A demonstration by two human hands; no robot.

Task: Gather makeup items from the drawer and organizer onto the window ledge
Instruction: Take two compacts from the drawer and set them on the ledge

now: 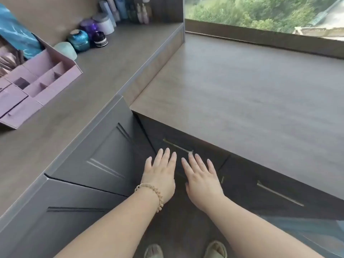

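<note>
both the left grip [160,174] and right grip [202,176] were spread flat, holding nothing, before the closed drawer [195,143] under the window ledge [242,90]; the lilac organizer [37,84] sat on the worktop [104,75] at left.

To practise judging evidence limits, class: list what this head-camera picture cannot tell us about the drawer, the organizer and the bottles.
Contents of the drawer: head view, hidden by its shut front.
Rest of the organizer: head view, cut off by the left edge.
Labels on the bottles: head view, blurred, too small.
</note>
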